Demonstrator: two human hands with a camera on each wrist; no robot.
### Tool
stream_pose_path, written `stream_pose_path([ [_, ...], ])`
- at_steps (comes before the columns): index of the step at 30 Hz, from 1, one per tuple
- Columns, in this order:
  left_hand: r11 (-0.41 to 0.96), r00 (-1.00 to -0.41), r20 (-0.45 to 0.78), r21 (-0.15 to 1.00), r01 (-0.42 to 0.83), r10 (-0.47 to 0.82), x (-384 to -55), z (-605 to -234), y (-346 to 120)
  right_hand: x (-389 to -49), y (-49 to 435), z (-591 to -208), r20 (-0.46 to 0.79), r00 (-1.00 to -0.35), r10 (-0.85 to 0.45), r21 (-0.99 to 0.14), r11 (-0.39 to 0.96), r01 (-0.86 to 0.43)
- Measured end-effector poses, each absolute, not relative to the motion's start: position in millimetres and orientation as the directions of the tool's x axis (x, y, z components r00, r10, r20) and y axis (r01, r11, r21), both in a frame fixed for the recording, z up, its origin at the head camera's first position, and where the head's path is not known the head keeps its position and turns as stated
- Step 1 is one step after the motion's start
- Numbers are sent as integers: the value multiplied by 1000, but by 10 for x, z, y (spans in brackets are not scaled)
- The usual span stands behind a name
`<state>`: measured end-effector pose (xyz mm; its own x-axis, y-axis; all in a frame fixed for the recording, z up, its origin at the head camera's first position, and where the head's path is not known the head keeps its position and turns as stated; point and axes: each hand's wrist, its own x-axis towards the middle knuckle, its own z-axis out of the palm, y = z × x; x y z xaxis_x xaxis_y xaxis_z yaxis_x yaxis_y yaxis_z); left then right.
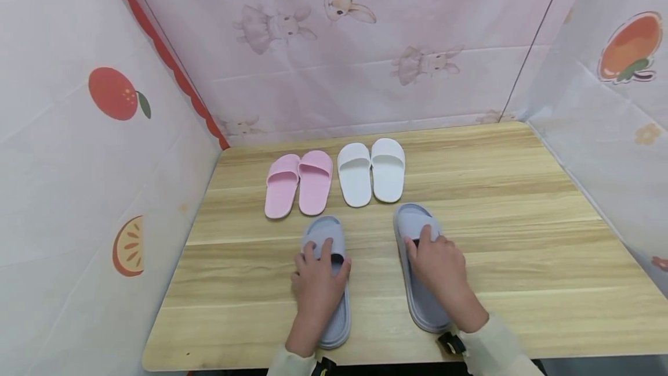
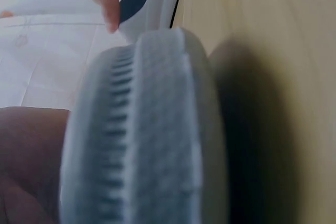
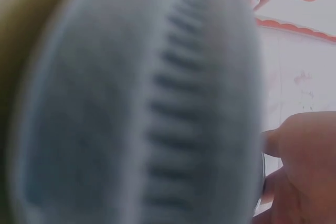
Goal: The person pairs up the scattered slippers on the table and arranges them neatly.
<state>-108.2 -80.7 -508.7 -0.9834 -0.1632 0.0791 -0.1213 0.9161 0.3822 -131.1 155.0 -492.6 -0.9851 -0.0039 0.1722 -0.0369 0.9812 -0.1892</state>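
Left grey slipper (image 1: pixel 339 329): was held at its strap (image 1: pixel 323 230) by the left grip (image 1: pixel 319 283). Right grey slipper (image 1: pixel 425 300): was pinched likewise by the right grip (image 1: pixel 438 263). Both sat apart at the tabletop (image 1: pixel 522 260)'s near side, beneath their grips, long axes roughly parallel.

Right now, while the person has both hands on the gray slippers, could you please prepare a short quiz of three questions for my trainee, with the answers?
1. True or false: in the head view, the white slippers lie to the right of the pink slippers.
2. Which pair do the left hand and right hand touch? A) pink slippers B) gray slippers C) white slippers
3. How many single slippers does the head view show?

Key: 1. True. 2. B. 3. Six.
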Motion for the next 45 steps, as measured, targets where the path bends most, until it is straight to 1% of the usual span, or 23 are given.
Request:
stream_pose_path([
  [13, 925, -988, 98, 371, -78, -123, -1079, -5108, -614, -1281, 1331, -4920, 169, -985, -32, -186, 980, -64],
  [21, 935, -986, 137, 352, -40, -94, -1070, -5121, -538, -1287, 1240, -4918, 121, -992, -43, -186, 980, -65],
  [28, 943, -987, 147, 333, -7, -59, -1043, -5144, -439, -1267, 1146, -4915, 162, -985, -64, -186, 978, -94],
  [32, 942, -989, 143, 336, 12, -38, -1006, -5153, -366, -1242, 1103, -4907, 166, -983, -75, -188, 976, -106],
  [37, 940, -989, 140, 340, 8, -42, -987, -5162, -317, -1223, 1084, -4897, 146, -987, -70, -194, 976, -98],
  [41, 937, -993, 112, 350, -1, -43, -995, -5161, -317, -1219, 1086, -4885, 142, -987, -75, -195, 976, -102],
  [45, 929, -996, 85, 369, -6, -40, -981, -5145, -325, -1183, 1092, -4859, 104, -991, -88, -213, 971, -109],
])
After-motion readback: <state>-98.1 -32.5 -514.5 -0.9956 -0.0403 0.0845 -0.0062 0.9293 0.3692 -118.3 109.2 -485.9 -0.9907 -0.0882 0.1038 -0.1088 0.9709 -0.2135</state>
